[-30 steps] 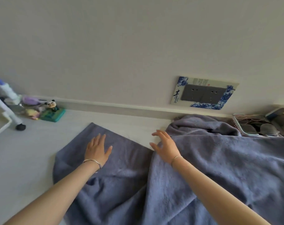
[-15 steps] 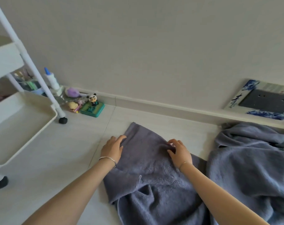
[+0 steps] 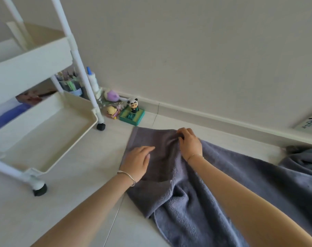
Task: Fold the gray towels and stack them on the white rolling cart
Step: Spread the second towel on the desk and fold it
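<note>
Gray towel [image 3: 223, 189]: spread on the pale floor [image 3: 71, 207], rumpled along its near side; its far corner lies flat close to the baseboard
Left hand [image 3: 136, 162]: palm down on the towel's left part, fingers straight and together, holding nothing; a thin bangle [image 3: 127, 175] circles the wrist
Right hand [image 3: 190, 142]: fingers curled, pinching a raised fold of the towel near its far edge; a fine bracelet sits at the wrist
White rolling cart [image 3: 35, 57]: stands on black castors to the left of the towel, apart from it; the lower tray in view holds no towel
Second gray towel [image 3: 304, 157]: bunched at the right edge, near the wall [image 3: 205, 59]
Panda figurine [image 3: 133, 104]: upright on a green base by the baseboard, between cart and towel; small toys beside it
</note>
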